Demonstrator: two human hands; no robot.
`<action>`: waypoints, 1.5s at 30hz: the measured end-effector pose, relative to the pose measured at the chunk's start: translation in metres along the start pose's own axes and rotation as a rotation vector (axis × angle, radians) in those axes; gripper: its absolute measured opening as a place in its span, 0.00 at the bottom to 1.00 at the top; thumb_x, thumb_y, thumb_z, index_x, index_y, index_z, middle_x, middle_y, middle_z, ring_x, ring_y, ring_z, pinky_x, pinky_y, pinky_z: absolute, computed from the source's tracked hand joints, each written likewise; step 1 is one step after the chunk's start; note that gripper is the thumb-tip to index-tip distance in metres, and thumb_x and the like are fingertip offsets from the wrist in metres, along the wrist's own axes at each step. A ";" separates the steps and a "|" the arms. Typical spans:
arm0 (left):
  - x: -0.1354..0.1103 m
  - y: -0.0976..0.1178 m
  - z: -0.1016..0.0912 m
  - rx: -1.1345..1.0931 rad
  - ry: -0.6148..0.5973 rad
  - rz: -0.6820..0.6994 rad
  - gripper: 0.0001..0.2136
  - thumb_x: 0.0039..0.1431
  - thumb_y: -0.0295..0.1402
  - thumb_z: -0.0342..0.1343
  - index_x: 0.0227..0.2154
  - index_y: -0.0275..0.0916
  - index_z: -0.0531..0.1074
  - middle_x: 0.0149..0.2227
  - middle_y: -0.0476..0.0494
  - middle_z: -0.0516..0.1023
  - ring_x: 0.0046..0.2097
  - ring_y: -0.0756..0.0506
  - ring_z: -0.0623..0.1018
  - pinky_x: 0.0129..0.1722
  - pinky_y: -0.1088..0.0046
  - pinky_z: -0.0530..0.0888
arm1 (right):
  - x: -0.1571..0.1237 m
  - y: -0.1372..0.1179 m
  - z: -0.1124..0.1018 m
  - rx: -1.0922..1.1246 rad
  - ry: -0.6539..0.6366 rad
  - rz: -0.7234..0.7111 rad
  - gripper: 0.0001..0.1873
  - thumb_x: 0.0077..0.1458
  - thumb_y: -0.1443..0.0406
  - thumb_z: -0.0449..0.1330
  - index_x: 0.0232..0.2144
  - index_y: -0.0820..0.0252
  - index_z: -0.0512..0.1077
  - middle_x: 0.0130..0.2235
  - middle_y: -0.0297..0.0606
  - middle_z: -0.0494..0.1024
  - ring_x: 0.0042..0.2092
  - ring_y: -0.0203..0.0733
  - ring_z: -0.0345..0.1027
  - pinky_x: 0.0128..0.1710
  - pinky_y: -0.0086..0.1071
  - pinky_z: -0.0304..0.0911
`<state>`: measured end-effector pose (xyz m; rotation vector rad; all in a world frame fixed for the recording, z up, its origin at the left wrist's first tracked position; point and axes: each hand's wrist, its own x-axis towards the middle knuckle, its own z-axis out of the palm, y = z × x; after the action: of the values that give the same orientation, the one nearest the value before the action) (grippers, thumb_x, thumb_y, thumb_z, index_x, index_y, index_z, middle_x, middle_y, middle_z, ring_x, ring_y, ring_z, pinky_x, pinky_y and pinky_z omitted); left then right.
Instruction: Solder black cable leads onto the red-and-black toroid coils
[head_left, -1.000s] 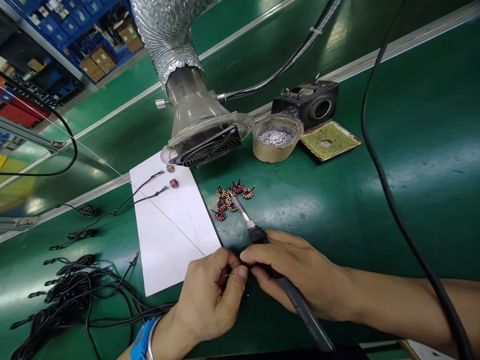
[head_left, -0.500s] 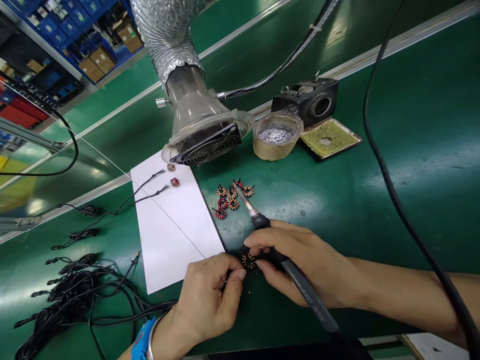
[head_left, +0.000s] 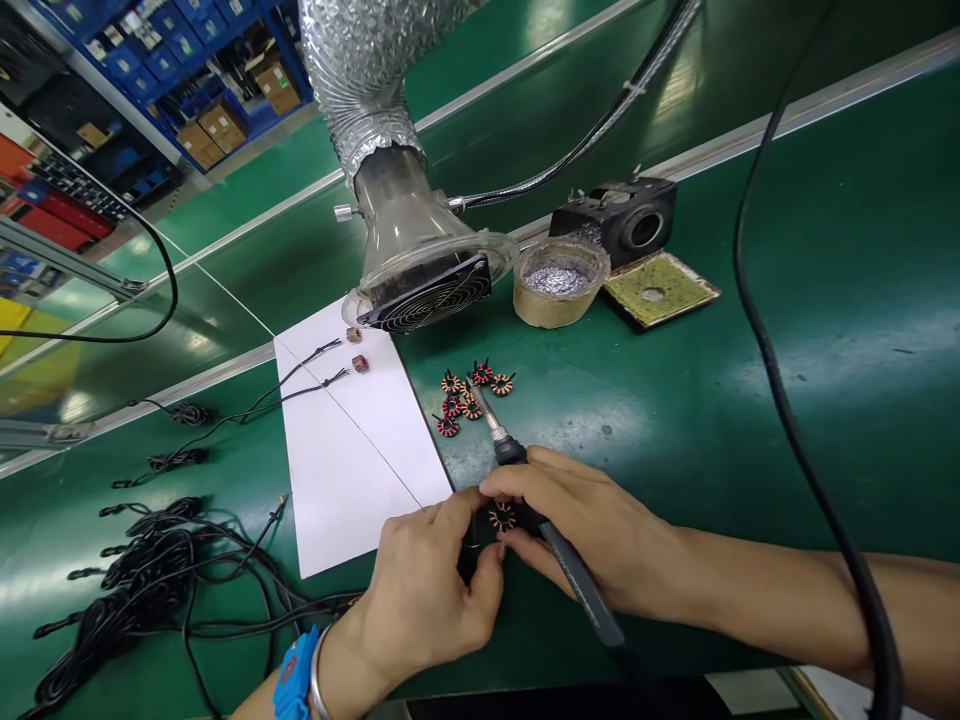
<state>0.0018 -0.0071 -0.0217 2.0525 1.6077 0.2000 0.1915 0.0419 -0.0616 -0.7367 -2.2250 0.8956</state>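
My right hand is closed around a soldering iron with a black grip. Its metal tip points up and away, over a cluster of small toroid coils wound in red and copper wire. Right below the grip, my right fingertips pinch at another toroid coil. Opposite it is my left hand, its thumb and index fingertip parted beside that coil. A thin solder wire runs down from the upper left into my left hand, and a short end shows between the fingers.
Under the fume extractor hood lies a white sheet with two loose coils and cable ends. Bundled black cables lie left. Behind stand a solder-filled round pot, a yellow sponge tray and a black iron holder. A black cord hangs right.
My left thumb and index finger have moved apart at the coil. My right fingers have closed in on the coil, and the iron has shifted slightly downward. The whole view has shifted a little.
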 end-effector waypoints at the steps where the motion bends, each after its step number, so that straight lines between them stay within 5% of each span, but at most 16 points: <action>1: 0.001 0.000 0.002 0.012 -0.008 -0.008 0.16 0.57 0.32 0.52 0.49 0.39 0.68 0.23 0.51 0.74 0.23 0.47 0.71 0.25 0.72 0.66 | -0.001 0.001 0.000 0.007 0.000 -0.024 0.17 0.53 0.77 0.51 0.45 0.59 0.61 0.34 0.37 0.71 0.35 0.41 0.63 0.34 0.33 0.64; 6: 0.003 -0.001 0.005 0.022 -0.014 -0.097 0.14 0.59 0.32 0.53 0.49 0.42 0.71 0.34 0.47 0.81 0.30 0.44 0.78 0.31 0.69 0.70 | -0.004 0.005 -0.001 0.007 -0.033 -0.128 0.15 0.55 0.77 0.49 0.43 0.58 0.61 0.34 0.36 0.70 0.34 0.40 0.61 0.33 0.32 0.62; 11: 0.003 0.001 0.005 0.031 0.004 -0.120 0.16 0.59 0.31 0.53 0.50 0.42 0.71 0.35 0.46 0.82 0.33 0.43 0.80 0.32 0.68 0.71 | -0.003 0.006 -0.001 -0.019 -0.009 -0.051 0.16 0.56 0.73 0.55 0.47 0.59 0.61 0.36 0.38 0.70 0.37 0.42 0.62 0.35 0.33 0.63; 20: 0.005 0.002 0.004 -0.005 -0.015 -0.132 0.15 0.59 0.31 0.54 0.48 0.43 0.72 0.32 0.47 0.80 0.30 0.44 0.77 0.31 0.70 0.69 | 0.011 0.018 -0.016 0.132 -0.264 -0.247 0.09 0.60 0.74 0.51 0.42 0.59 0.63 0.36 0.37 0.72 0.38 0.38 0.63 0.38 0.31 0.63; 25: 0.003 0.001 -0.006 -0.103 -0.032 -0.089 0.16 0.59 0.32 0.53 0.50 0.41 0.71 0.23 0.53 0.70 0.23 0.49 0.67 0.25 0.74 0.62 | 0.010 0.019 -0.025 0.130 -0.121 -0.195 0.17 0.54 0.75 0.55 0.46 0.60 0.63 0.38 0.38 0.74 0.37 0.36 0.67 0.38 0.28 0.65; 30: 0.006 0.005 -0.014 -0.272 -0.030 -0.137 0.10 0.63 0.38 0.49 0.37 0.38 0.72 0.17 0.58 0.56 0.19 0.52 0.58 0.22 0.75 0.54 | 0.008 0.014 -0.023 0.153 0.003 -0.152 0.15 0.54 0.75 0.56 0.43 0.58 0.63 0.35 0.34 0.72 0.35 0.35 0.66 0.35 0.28 0.65; 39: 0.007 0.002 -0.011 -0.364 -0.018 -0.116 0.07 0.60 0.29 0.47 0.27 0.39 0.66 0.17 0.57 0.58 0.20 0.53 0.58 0.22 0.77 0.54 | 0.006 -0.001 -0.027 -0.115 -0.105 -0.185 0.13 0.59 0.74 0.51 0.46 0.58 0.64 0.31 0.34 0.68 0.31 0.38 0.59 0.29 0.30 0.58; 45: 0.006 0.001 -0.012 -0.313 0.027 -0.116 0.06 0.61 0.31 0.48 0.30 0.38 0.68 0.17 0.59 0.55 0.20 0.53 0.57 0.22 0.77 0.54 | 0.009 0.001 -0.033 0.077 0.102 -0.131 0.21 0.54 0.75 0.54 0.50 0.58 0.61 0.35 0.35 0.73 0.36 0.37 0.68 0.38 0.30 0.67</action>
<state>-0.0001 0.0022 -0.0124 1.7223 1.5929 0.4115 0.2093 0.0619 -0.0397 -0.5808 -2.1107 0.8548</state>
